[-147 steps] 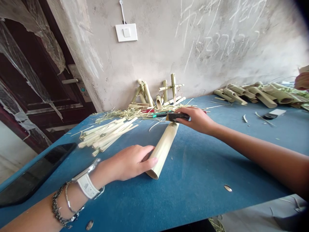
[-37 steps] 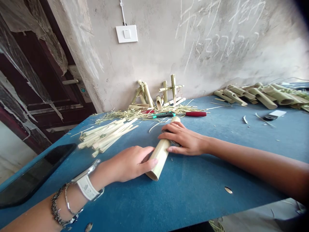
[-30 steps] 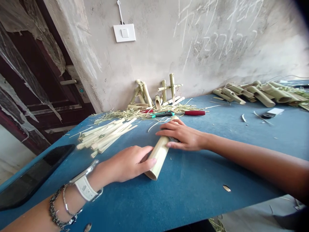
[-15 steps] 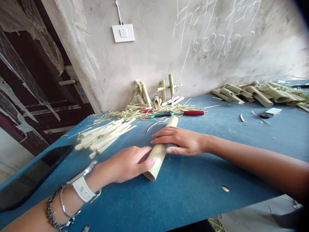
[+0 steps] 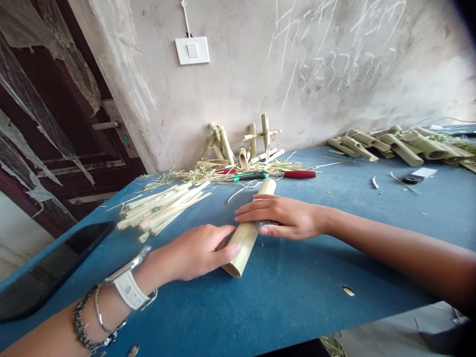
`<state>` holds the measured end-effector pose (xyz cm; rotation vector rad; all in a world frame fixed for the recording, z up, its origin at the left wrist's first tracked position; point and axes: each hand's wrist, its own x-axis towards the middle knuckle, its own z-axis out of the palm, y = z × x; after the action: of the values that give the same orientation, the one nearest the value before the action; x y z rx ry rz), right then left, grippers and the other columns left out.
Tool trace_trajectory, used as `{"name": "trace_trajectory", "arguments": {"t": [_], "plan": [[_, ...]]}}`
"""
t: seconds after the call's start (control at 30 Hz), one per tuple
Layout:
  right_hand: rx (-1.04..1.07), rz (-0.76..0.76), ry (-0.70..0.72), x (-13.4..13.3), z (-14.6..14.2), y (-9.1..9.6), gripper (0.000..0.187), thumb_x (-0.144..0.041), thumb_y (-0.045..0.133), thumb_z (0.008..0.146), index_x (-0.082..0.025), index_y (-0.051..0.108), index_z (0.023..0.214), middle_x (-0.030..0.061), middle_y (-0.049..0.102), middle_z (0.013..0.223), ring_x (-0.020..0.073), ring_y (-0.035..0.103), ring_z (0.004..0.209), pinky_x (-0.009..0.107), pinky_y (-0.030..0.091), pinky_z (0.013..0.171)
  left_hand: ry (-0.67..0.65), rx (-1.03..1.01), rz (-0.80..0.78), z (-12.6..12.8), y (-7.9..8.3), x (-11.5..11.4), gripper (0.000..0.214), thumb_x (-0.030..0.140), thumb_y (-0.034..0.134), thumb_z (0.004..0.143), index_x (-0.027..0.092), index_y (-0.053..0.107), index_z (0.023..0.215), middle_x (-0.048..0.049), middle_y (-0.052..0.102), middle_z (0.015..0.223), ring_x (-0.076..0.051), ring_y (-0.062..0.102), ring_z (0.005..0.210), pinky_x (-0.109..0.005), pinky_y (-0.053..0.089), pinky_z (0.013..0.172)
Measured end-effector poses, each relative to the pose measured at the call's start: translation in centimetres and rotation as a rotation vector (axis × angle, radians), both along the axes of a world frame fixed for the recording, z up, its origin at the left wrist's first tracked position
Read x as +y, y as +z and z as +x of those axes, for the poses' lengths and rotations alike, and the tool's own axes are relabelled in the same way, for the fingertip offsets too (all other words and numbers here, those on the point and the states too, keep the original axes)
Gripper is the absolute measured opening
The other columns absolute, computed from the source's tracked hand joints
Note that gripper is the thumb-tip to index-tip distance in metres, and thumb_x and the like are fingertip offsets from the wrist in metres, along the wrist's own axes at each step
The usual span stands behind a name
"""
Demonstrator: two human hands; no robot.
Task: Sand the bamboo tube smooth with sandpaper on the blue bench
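A pale hollow bamboo tube (image 5: pixel 243 248) lies slanted on the blue table, its open cut end toward me. My left hand (image 5: pixel 201 252) grips the near end, with the thumb on top and the fingers hidden behind the left side. Across the tube's middle lies my right hand (image 5: pixel 284 217), its fingers over the top and its thumb on the right side. A narrow dark, shiny edge shows between that thumb and palm; I cannot make out what it is. Beyond the far end lie a red-handled tool (image 5: pixel 299 174) and a black and green tool (image 5: pixel 251 176).
Thin bamboo strips (image 5: pixel 163 208) are piled on the left, beside a black phone-like slab (image 5: pixel 52 270). Shavings (image 5: pixel 182 173) and tied bamboo frames (image 5: pixel 266 136) stand along the wall. Several cut bamboo pieces (image 5: pixel 401 148) lie back right. The table has a small hole (image 5: pixel 348 291).
The view has shifted slightly. Both hands stay on the bamboo tube in nearly the same places. The narrow dark edge under my right hand now shows.
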<state>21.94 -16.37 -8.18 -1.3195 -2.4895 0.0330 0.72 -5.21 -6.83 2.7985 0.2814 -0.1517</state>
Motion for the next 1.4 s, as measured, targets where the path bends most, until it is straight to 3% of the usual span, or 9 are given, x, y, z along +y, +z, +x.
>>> {"name": "trace_trajectory", "arguments": {"t": [0.23,0.43,0.53,0.73,0.83,1.0,1.1,1.3,1.4], "plan": [[-0.113,0.105,-0.346,1.1,4.7,-1.0,0.049,-0.045,0.032,0.096,-0.015,0.046,0.132,0.0122,0.051,0.131,0.0255,0.043,0.123,0.049,0.030,0.102,0.007,0.025,0.024,-0.1,-0.1,0.1,0.049,0.057,0.026,0.091,0.018,0.055,0.099,-0.0033,0.057,0.075,-0.020,0.054,0.071,-0.028,0.027,0.055],[-0.019,0.023,-0.131,0.3,1.0,-0.5,0.043,-0.040,0.033,0.097,-0.019,0.047,0.131,0.0085,0.047,0.136,0.0215,0.040,0.126,0.048,0.018,0.109,-0.004,0.009,0.019,-0.1,-0.1,0.1,0.045,0.054,0.027,0.091,0.019,0.055,0.098,-0.0015,0.057,0.074,-0.018,0.052,0.067,-0.028,0.027,0.055],[0.032,-0.040,-0.090,0.0,0.2,-0.1,0.043,-0.040,0.033,0.097,-0.018,0.047,0.131,0.0090,0.047,0.135,0.0214,0.040,0.126,0.048,0.010,0.111,-0.005,0.005,0.005,0.0,-0.1,0.2,0.044,0.054,0.027,0.092,0.020,0.054,0.100,-0.0007,0.056,0.073,-0.017,0.051,0.065,-0.028,0.027,0.055],[-0.023,0.050,-0.340,0.9,3.4,-0.9,0.046,-0.046,0.033,0.095,-0.020,0.050,0.129,0.0089,0.051,0.132,0.0264,0.042,0.125,0.055,0.016,0.107,0.001,0.015,0.024,-0.1,-0.1,0.1,0.046,0.056,0.027,0.091,0.019,0.054,0.096,-0.0016,0.056,0.073,-0.018,0.052,0.066,-0.028,0.027,0.055],[0.006,0.048,-0.413,0.9,3.1,-1.1,0.048,-0.047,0.032,0.095,-0.019,0.049,0.131,0.0105,0.050,0.132,0.0282,0.041,0.125,0.057,0.016,0.106,-0.002,0.025,0.025,-0.2,-0.2,0.2,0.046,0.056,0.027,0.091,0.019,0.053,0.093,-0.0008,0.054,0.072,-0.018,0.051,0.065,-0.028,0.027,0.054],[0.069,-0.063,-0.168,-0.2,-0.3,-0.3,0.044,-0.042,0.037,0.095,-0.020,0.047,0.132,0.0062,0.046,0.137,0.0236,0.037,0.129,0.048,0.014,0.111,0.003,0.009,0.013,-0.1,-0.3,0.2,0.042,0.053,0.029,0.091,0.019,0.054,0.095,-0.0003,0.055,0.072,-0.017,0.051,0.065,-0.027,0.027,0.054],[0.031,-0.069,-0.094,-0.2,-0.3,0.0,0.044,-0.038,0.046,0.092,-0.020,0.048,0.131,0.0061,0.047,0.136,0.0222,0.040,0.126,0.045,0.013,0.111,0.013,0.008,0.014,0.0,-0.2,0.1,0.042,0.052,0.029,0.091,0.019,0.054,0.098,-0.0008,0.056,0.073,-0.017,0.051,0.066,-0.027,0.026,0.054],[-0.011,0.047,-0.357,1.1,4.1,-0.8,0.044,-0.042,0.038,0.094,-0.018,0.050,0.129,0.0091,0.051,0.132,0.0259,0.043,0.124,0.050,0.017,0.109,0.001,0.021,0.022,-0.1,-0.1,0.1,0.047,0.056,0.027,0.091,0.018,0.054,0.096,-0.0019,0.055,0.073,-0.019,0.051,0.068,-0.027,0.026,0.053],[-0.009,0.045,-0.387,1.0,3.6,-0.9,0.047,-0.042,0.032,0.096,-0.016,0.044,0.134,0.0114,0.050,0.132,0.0269,0.043,0.123,0.053,0.013,0.109,-0.002,0.018,0.016,-0.1,-0.2,0.2,0.047,0.056,0.027,0.091,0.018,0.054,0.094,-0.0013,0.054,0.072,-0.018,0.051,0.066,-0.027,0.027,0.054]]}}
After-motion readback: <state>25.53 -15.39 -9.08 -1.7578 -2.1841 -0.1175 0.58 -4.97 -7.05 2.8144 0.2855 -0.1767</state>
